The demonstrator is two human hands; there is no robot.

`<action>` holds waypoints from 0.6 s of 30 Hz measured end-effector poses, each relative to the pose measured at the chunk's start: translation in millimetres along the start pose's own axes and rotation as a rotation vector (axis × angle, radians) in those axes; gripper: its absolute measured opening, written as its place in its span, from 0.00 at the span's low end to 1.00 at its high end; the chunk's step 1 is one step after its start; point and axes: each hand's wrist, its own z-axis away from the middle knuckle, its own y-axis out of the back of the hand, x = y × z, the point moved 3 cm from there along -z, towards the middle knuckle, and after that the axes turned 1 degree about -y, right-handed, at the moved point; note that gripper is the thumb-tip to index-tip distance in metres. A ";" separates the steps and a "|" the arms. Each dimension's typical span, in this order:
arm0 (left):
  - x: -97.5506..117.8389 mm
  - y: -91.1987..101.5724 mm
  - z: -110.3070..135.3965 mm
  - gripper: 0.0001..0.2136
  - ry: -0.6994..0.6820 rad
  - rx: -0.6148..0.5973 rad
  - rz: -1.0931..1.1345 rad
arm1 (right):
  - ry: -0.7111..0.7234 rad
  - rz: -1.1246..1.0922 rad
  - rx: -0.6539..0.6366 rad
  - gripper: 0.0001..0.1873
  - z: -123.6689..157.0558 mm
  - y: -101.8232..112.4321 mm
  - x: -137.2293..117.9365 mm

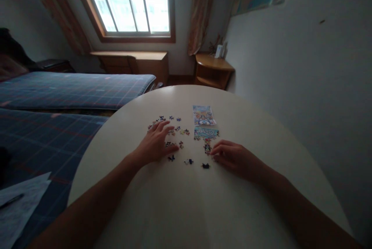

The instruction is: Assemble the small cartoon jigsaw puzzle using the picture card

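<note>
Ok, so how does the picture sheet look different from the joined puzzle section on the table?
The picture sheet has fairly straight edges, while the puzzle section has a ragged near edge. The picture sheet lies farther from the person; the puzzle section lies nearer. Both are colourfully printed and lie on the pale table.

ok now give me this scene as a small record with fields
surface: rounded pale table
left hand: open, over loose puzzle pieces
right hand: beside the near end of the partly joined puzzle; grip unclear
picture sheet: on the table, just beyond the partly joined puzzle
background: window, plaid bed
</note>
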 end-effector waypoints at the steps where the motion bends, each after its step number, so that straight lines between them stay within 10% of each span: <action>1: -6.5 2.7 -1.1 0.32 0.017 0.017 0.001 | 0.000 0.000 0.000 0.07 0.1 -0.3 0.1; 10: -51.3 35.1 3.4 0.22 0.059 0.002 0.061 | 0.097 0.104 0.068 0.08 -1.2 -1.2 -4.4; 18: -77.6 22.5 3.8 0.28 0.230 -0.007 -0.066 | 0.235 0.298 -0.089 0.28 -18.9 -54.0 -80.5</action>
